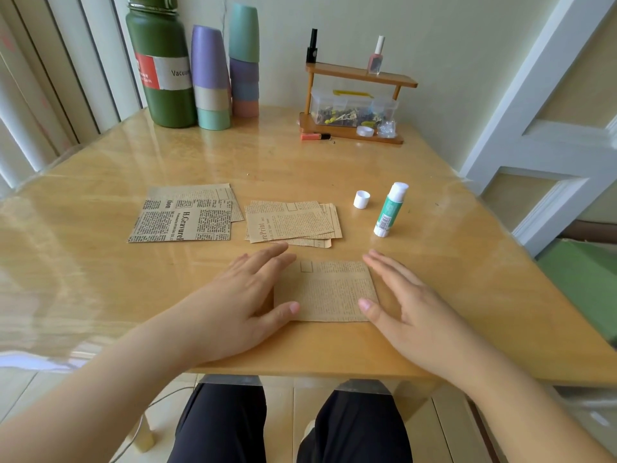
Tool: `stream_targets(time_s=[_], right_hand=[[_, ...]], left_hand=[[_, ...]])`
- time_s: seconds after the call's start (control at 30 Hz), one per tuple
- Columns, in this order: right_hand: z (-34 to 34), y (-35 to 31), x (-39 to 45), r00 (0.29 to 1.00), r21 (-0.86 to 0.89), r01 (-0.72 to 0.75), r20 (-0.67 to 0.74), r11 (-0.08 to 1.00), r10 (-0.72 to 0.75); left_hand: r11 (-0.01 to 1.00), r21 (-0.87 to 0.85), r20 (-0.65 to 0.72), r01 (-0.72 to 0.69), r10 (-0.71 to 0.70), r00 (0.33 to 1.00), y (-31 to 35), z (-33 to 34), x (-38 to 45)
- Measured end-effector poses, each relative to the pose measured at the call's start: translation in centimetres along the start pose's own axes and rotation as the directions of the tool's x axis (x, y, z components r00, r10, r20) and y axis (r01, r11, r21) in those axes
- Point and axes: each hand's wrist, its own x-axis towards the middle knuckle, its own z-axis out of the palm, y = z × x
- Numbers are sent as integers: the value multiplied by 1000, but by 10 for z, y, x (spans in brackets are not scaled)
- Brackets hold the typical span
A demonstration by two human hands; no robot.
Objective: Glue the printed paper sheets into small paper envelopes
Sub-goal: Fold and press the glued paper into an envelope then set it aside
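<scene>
One folded paper (329, 290), lower centre, under my two flat, spread hands: left hand (248, 292), right hand (405, 300). Two paper stacks (182, 215) (290, 222); one glue stick (389, 208); one cap (361, 199).

envelope (329, 290) left edge under left hand (247, 295)

The table (434, 262) is glossy honey-yellow wood. The sheets (182, 217), the stack (290, 222) and the folded piece (329, 292) are tan kraft with black newspaper print. The glue stick (390, 210) is teal-green and white, its cap (361, 199) white. The flask (160, 61) is dark green with a red-and-grey label. The cups (210, 78) are lilac, beige, mint, teal and pink.
</scene>
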Motion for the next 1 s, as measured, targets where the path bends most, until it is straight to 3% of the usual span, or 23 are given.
stream_targets(time_s=[0.1,0.2,0.33,0.43,0.5,0.63,0.77,0.83,0.93,1.0], right_hand=[[6,-3,3,1000,55,1,-25,998,0],[8,-5,4,999,113,-13,-43,994,18],[11,-6,4,998,158,-10,-65,987,20],[11,-5,5,995,214,-15,-95,977,36],[11,-5,4,993,247,-18,-113,969,47],[9,1,9,984,337,-31,-153,941,87],[-5,3,26,961,687,-25,-183,726,206],[-16,2,34,952,678,92,-275,730,135],[-24,-1,38,910,500,238,-414,833,-11],[-23,-2,38,888,347,295,-443,890,-121]], left_hand=[[997,-74,-23,4,-6,1000,5,8,2],[952,-294,-80,88,-117,990,15,9,4],[686,-721,-157,99,-301,941,24,10,10],[507,-860,-201,57,-439,876,25,10,19],[457,-889,-211,46,-496,842,26,11,25],[451,-892,-234,25,-509,829,27,11,32],[403,-900,-343,-165,-423,839,26,-5,33],[403,-871,-430,-280,-350,832,25,-16,32],[542,-751,-548,-377,-194,814,22,-29,23],[758,-557,-584,-339,-67,809,14,-32,15]])
